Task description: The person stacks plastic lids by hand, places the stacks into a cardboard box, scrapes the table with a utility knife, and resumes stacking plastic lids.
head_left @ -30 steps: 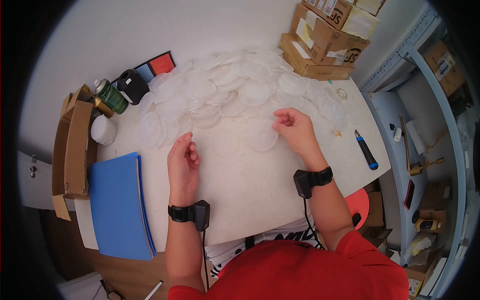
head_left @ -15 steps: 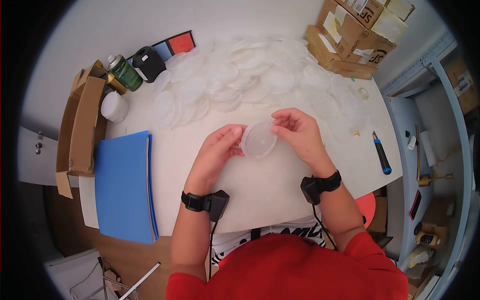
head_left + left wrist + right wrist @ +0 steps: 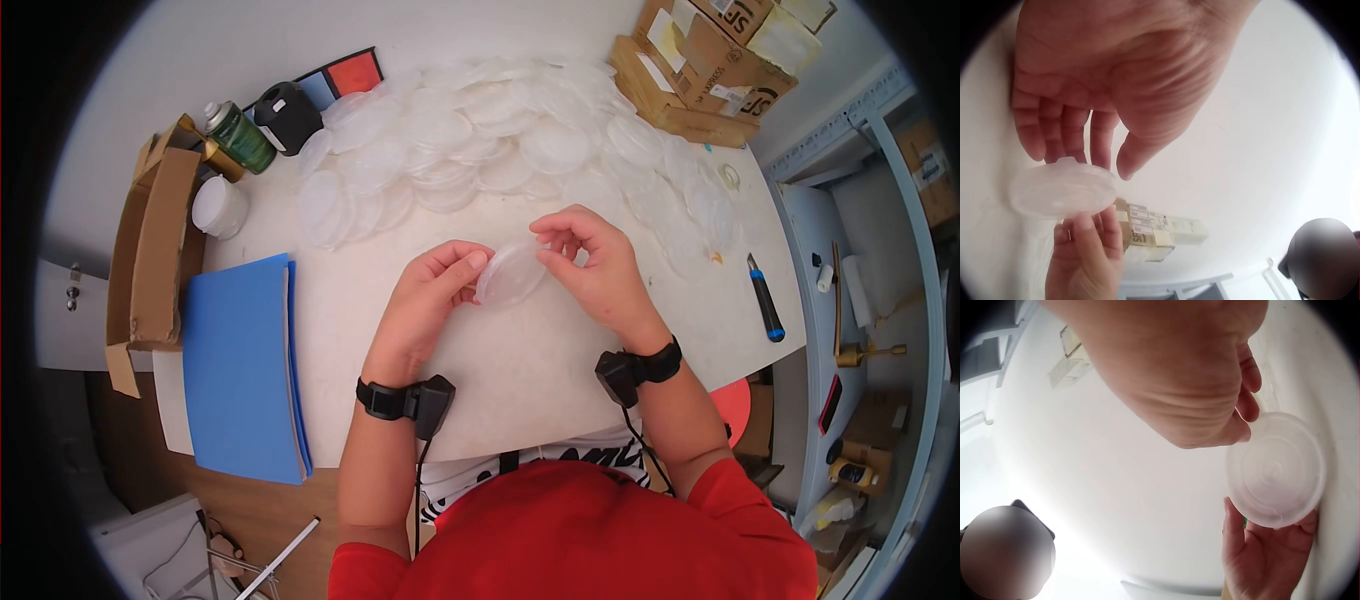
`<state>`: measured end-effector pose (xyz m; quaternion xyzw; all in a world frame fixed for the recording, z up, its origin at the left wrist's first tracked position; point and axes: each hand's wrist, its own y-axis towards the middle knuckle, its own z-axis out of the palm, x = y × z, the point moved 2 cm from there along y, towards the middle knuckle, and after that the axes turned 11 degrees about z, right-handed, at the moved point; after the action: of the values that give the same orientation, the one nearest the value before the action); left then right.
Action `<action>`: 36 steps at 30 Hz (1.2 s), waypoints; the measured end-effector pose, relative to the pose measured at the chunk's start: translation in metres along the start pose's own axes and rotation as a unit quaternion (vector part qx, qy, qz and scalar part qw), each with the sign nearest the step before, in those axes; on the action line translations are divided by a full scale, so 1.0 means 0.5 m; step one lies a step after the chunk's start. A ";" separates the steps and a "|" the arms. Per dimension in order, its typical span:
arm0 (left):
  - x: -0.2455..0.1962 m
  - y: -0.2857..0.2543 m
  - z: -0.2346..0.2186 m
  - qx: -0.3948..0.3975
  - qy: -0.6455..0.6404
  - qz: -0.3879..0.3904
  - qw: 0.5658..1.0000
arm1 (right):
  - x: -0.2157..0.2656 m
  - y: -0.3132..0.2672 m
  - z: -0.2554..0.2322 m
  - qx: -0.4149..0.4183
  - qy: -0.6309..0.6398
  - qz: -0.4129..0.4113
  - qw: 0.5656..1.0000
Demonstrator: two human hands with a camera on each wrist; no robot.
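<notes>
A clear round plastic lid (image 3: pixel 512 272) is held tilted above the table between both hands. My left hand (image 3: pixel 425 300) holds its left edge, thumb on the near side and fingers around behind. In the right wrist view, the left hand (image 3: pixel 1266 559) cups the lower rim of the lid (image 3: pixel 1275 469). My right hand (image 3: pixel 600 275) pinches the opposite edge between thumb and fingertips. The left wrist view shows the right thumb up against the rim of the lid (image 3: pixel 1063 190), which has a small tab near the left fingers. Beyond the hands spreads a heap of similar lids (image 3: pixel 480 140).
On the left are a blue folder (image 3: pixel 238 370), a cardboard box (image 3: pixel 155 250), a white tub (image 3: pixel 220 207), a green can (image 3: pixel 240 138) and a black bottle (image 3: pixel 287 118). A utility knife (image 3: pixel 766 298) lies right. Cartons (image 3: pixel 700 80) stand at the back right.
My left hand has come in from the left and taken the lid's left edge, while the right hand kept its edge. Over the last half second the lid has tilted more.
</notes>
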<state>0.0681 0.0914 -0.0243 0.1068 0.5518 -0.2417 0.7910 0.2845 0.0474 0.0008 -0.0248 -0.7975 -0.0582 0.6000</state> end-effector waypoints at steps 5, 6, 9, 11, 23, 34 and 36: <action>0.006 -0.001 -0.001 0.023 0.008 0.003 1.000 | 0.001 -0.003 0.003 0.005 -0.032 -0.041 0.999; 0.007 -0.001 -0.002 0.024 0.008 0.002 1.000 | 0.001 -0.003 0.003 0.004 -0.032 -0.040 0.999; 0.007 -0.002 -0.001 0.038 0.014 0.003 0.999 | 0.007 -0.006 0.004 0.000 -0.044 -0.051 0.998; 0.004 -0.005 0.001 0.045 0.023 -0.001 0.999 | 0.011 -0.007 0.005 0.008 -0.047 -0.056 0.997; -0.007 -0.008 0.012 0.041 0.055 -0.011 0.998 | 0.017 -0.011 0.009 0.016 -0.067 -0.065 0.996; 0.004 -0.006 0.007 0.058 0.047 -0.006 0.997 | 0.013 -0.010 0.009 0.009 -0.071 -0.063 0.995; 0.003 -0.006 0.013 0.063 0.035 -0.003 0.997 | 0.013 -0.010 0.009 0.007 -0.072 -0.060 0.996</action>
<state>0.0725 0.0855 -0.0231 0.1634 0.5635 -0.2742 0.7619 0.2779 0.0430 0.0053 0.0229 -0.8389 -0.0865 0.5369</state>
